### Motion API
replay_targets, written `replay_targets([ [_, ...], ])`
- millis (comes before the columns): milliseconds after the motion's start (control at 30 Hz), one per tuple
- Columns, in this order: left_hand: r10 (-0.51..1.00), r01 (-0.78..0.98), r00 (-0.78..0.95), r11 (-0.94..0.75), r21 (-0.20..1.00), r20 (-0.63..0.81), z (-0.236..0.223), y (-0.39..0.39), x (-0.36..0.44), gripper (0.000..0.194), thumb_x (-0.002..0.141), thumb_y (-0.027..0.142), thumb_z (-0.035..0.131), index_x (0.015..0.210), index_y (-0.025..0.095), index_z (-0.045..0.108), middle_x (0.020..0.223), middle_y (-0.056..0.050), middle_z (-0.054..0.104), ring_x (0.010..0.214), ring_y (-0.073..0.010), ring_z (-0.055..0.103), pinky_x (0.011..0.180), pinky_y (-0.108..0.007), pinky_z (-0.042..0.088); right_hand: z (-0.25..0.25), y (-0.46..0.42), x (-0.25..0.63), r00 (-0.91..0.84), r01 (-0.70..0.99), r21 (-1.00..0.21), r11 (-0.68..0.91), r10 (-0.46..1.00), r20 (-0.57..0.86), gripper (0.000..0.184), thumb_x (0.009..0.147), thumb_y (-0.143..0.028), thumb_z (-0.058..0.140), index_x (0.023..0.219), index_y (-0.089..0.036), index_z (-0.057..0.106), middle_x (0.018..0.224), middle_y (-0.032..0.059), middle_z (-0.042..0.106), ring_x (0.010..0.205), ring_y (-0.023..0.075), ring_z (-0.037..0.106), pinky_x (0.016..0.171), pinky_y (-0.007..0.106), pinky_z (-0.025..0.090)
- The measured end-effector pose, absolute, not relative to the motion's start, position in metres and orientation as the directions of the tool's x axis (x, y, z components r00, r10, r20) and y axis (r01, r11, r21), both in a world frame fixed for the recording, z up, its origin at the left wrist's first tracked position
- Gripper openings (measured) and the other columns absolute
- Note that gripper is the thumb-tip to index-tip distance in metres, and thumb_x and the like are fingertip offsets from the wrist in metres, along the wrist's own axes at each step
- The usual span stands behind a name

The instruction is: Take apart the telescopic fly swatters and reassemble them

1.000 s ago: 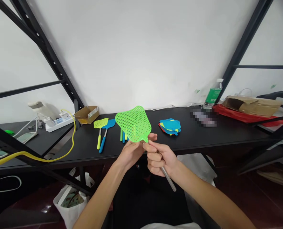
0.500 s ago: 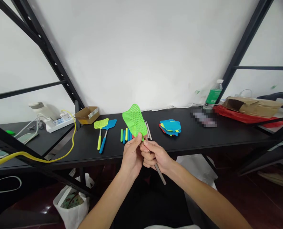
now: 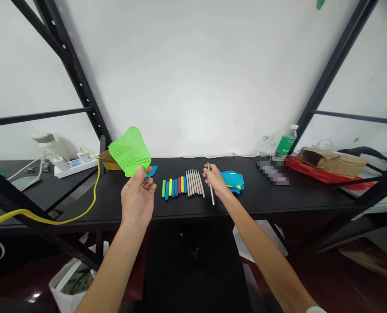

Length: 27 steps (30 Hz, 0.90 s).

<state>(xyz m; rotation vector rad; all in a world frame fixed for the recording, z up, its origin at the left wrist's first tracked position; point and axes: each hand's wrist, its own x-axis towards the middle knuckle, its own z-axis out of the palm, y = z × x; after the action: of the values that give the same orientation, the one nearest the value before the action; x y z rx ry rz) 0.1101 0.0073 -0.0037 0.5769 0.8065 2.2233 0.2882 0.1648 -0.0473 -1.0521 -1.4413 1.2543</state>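
My left hand (image 3: 137, 195) is raised over the black table (image 3: 115, 191) and grips a bright green plastic fly swatter head (image 3: 130, 151) by its lower end. No handle shows on that head. My right hand (image 3: 215, 179) pinches a thin metal rod (image 3: 211, 189) upright, its lower end near the tabletop. Just left of that hand lies a row of several metal rods (image 3: 193, 183), next to a row of several coloured foam grips (image 3: 174, 188). A stack of blue swatter heads (image 3: 232, 180) sits to its right. A blue swatter head (image 3: 152, 171) is mostly hidden behind my left hand.
A cardboard box (image 3: 108, 161) and a power strip (image 3: 76, 167) with a yellow cable (image 3: 95, 187) lie at the left. A green-labelled water bottle (image 3: 285, 142) and a brown package on red plastic (image 3: 331, 161) stand at the right. Black shelf frame bars flank the table.
My hands have come apart: the left moved left and up with the green head, and the right moved right with the metal rod. The rod no longer touches the head. The table rows now show fully.
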Motion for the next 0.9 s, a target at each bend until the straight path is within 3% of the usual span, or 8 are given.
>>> replay_targets([
  [100, 0.752, -0.465, -0.638, -0.548, 0.695, 0.166, -0.007, 0.010, 0.117, 0.032, 0.067, 0.035, 0.087, 0.084, 0.016, 0.068, 0.097, -0.004, 0.068, 0.062, -0.0053, 0.050, 0.056, -0.020, 0.041, -0.053, 0.183, 0.287, -0.179, 0.364, -0.906, 0.215, 0.971, 0.158, 0.045, 0.084, -0.025, 0.048, 0.128, -0.018, 0.048, 0.094, 0.0084, 0.065, 0.081, 0.0238, 0.063, 0.068, 0.033, 0.050],
  [200, 0.773, -0.473, -0.611, -0.528, 0.706, 0.169, -0.010, 0.012, 0.121, 0.031, 0.067, 0.035, 0.087, 0.084, 0.015, 0.069, 0.097, -0.005, 0.069, 0.063, -0.0053, 0.050, 0.055, -0.020, 0.040, -0.062, 0.187, 0.284, -0.219, 0.625, -0.720, 0.303, 0.953, 0.211, 0.061, 0.084, -0.019, 0.044, 0.143, -0.007, 0.037, 0.119, 0.0203, 0.064, 0.111, 0.0337, 0.060, 0.091, 0.042, 0.047],
  [267, 0.779, -0.466, -0.600, -0.527, 0.711, 0.183, -0.012, 0.012, 0.121, 0.030, 0.067, 0.034, 0.087, 0.085, 0.016, 0.070, 0.098, -0.006, 0.069, 0.062, -0.0054, 0.050, 0.055, -0.020, 0.039, -0.069, 0.187, 0.281, -0.232, 0.722, -0.620, 0.308, 0.951, 0.202, 0.066, 0.085, -0.018, 0.045, 0.148, -0.003, 0.032, 0.128, 0.0249, 0.059, 0.120, 0.0361, 0.056, 0.097, 0.044, 0.044],
  [400, 0.778, -0.433, -0.593, -0.525, 0.733, 0.207, -0.014, 0.011, 0.120, 0.028, 0.068, 0.034, 0.086, 0.084, 0.016, 0.072, 0.098, -0.007, 0.069, 0.062, -0.0059, 0.048, 0.053, -0.021, 0.038, -0.076, 0.186, 0.281, -0.258, 0.779, -0.548, 0.304, 0.953, 0.161, 0.058, 0.087, -0.020, 0.046, 0.143, -0.007, 0.044, 0.132, 0.0229, 0.058, 0.124, 0.0341, 0.055, 0.101, 0.042, 0.042],
  [533, 0.780, -0.320, -0.578, -0.487, 0.813, 0.240, -0.022, 0.014, 0.119, 0.025, 0.071, 0.037, 0.083, 0.073, 0.016, 0.070, 0.085, -0.006, 0.069, 0.063, -0.0088, 0.049, 0.054, -0.022, 0.038, -0.070, 0.178, 0.289, -0.282, 0.676, -0.630, 0.382, 0.924, 0.258, 0.049, 0.091, -0.023, 0.044, 0.136, -0.008, 0.054, 0.129, 0.0199, 0.062, 0.123, 0.0320, 0.055, 0.101, 0.042, 0.043],
  [633, 0.798, -0.136, -0.536, -0.404, 0.905, 0.275, -0.031, 0.018, 0.122, 0.031, 0.074, 0.041, 0.080, 0.061, 0.016, 0.067, 0.063, -0.002, 0.060, 0.057, -0.0099, 0.047, 0.053, -0.024, 0.037, -0.058, 0.157, 0.298, -0.342, 0.321, -0.851, 0.416, 0.889, 0.305, 0.046, 0.096, -0.040, 0.043, 0.131, -0.016, 0.058, 0.119, 0.0140, 0.068, 0.099, 0.0249, 0.066, 0.076, 0.034, 0.052],
  [733, 0.833, 0.050, -0.477, -0.293, 0.955, 0.281, -0.043, 0.023, 0.132, 0.035, 0.074, 0.047, 0.077, 0.061, 0.016, 0.069, 0.052, 0.001, 0.052, 0.051, -0.0095, 0.043, 0.051, -0.025, 0.033, -0.046, 0.128, 0.303, -0.502, -0.071, -0.957, 0.282, 0.819, 0.279, 0.051, 0.095, -0.055, 0.046, 0.130, -0.020, 0.058, 0.100, 0.0101, 0.071, 0.070, 0.0175, 0.064, 0.051, 0.025, 0.045],
  [900, 0.913, 0.292, -0.262, -0.235, 0.927, 0.314, -0.053, 0.025, 0.150, 0.036, 0.077, 0.052, 0.072, 0.071, 0.016, 0.074, 0.053, 0.000, 0.057, 0.051, -0.0126, 0.048, 0.050, -0.025, 0.033, -0.040, 0.111, 0.319, -0.516, -0.101, -0.944, 0.313, 0.795, 0.319, 0.041, 0.082, -0.052, 0.069, 0.098, -0.015, 0.070, 0.058, -0.0003, 0.056, 0.049, 0.0112, 0.049, 0.043, 0.022, 0.034],
])
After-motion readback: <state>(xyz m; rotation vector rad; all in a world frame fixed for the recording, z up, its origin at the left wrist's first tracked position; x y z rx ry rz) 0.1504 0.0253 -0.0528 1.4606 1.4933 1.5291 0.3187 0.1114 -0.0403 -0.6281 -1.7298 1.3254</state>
